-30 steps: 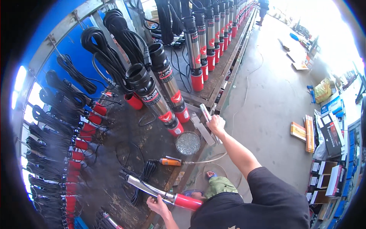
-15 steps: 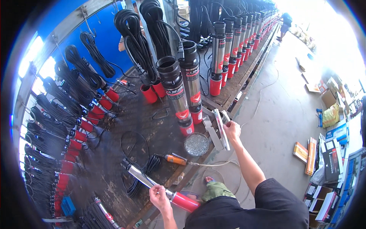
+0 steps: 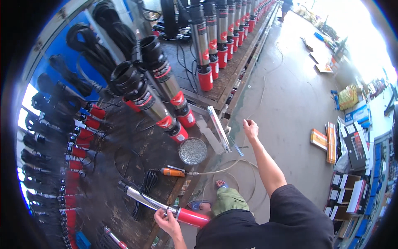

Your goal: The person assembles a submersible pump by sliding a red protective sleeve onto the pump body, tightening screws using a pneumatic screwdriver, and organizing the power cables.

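A submersible pump (image 3: 143,198) with a silver tube and red end lies slantwise across the near edge of the workbench, its red end close to my body. A black cable runs along its tube. My left hand (image 3: 169,223) is at the joint beside the red end, fingers bent together; what they pinch is too small to make out. My right hand (image 3: 250,128) is raised over the floor at the bench's right, fingers closed, their contents unclear. Just left of it, a long silver metal strip (image 3: 219,129) leans by a flat grey metal plate (image 3: 210,135).
A round tin of small metal parts (image 3: 192,150) and an orange air screwdriver (image 3: 172,171) with a hose sit on the bench (image 3: 124,174). Two upright pumps (image 3: 166,83) stand behind. Rows of pumps line the left and far bench. Cartons (image 3: 356,141) lie at the right.
My right hand has come away from the silver strips and is now apart from them. My left hand has lowered against the pump. The view has shifted to the right.
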A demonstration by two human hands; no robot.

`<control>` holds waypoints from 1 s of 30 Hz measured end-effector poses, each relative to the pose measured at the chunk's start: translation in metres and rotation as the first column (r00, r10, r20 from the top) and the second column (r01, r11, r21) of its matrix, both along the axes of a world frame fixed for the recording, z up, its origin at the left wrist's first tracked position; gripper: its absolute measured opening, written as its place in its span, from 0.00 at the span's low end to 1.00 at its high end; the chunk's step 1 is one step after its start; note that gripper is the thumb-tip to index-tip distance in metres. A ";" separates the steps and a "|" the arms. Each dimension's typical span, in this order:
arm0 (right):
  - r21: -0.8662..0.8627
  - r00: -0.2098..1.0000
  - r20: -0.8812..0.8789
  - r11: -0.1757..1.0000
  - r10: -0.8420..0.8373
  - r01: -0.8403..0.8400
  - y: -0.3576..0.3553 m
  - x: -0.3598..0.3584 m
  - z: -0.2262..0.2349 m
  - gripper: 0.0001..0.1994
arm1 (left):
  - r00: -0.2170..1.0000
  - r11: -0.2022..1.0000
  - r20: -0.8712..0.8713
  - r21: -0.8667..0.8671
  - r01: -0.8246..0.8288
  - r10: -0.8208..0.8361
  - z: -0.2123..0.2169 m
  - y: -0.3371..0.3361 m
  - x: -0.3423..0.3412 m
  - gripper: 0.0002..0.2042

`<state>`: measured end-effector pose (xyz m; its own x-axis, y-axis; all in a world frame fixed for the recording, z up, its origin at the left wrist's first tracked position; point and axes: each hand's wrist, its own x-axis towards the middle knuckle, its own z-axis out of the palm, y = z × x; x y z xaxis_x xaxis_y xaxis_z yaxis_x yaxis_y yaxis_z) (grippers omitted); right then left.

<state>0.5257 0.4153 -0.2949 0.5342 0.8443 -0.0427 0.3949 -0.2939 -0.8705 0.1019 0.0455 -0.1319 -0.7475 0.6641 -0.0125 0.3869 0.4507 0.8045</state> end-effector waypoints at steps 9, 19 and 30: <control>-0.233 0.780 0.533 0.943 0.328 -0.237 -0.058 -0.120 0.083 0.24 | 0.985 0.994 -0.152 -0.086 0.066 -0.078 -0.014 0.014 0.014 0.18; -0.427 0.831 0.428 0.890 0.355 -0.160 -0.016 -0.121 0.086 0.18 | 1.000 1.000 -0.021 0.011 0.011 -0.011 0.001 0.029 0.012 0.14; 0.223 0.672 0.149 0.637 0.725 -0.737 -0.199 -0.182 0.210 0.11 | 0.715 0.933 0.647 0.358 0.022 -0.265 0.078 0.060 0.031 0.18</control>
<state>0.3433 0.2165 -0.0851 -0.2665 0.9367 0.2270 0.4238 0.3254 -0.8453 0.1328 0.1054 -0.0535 -0.5111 0.8211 -0.2541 -0.2758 0.1234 0.9533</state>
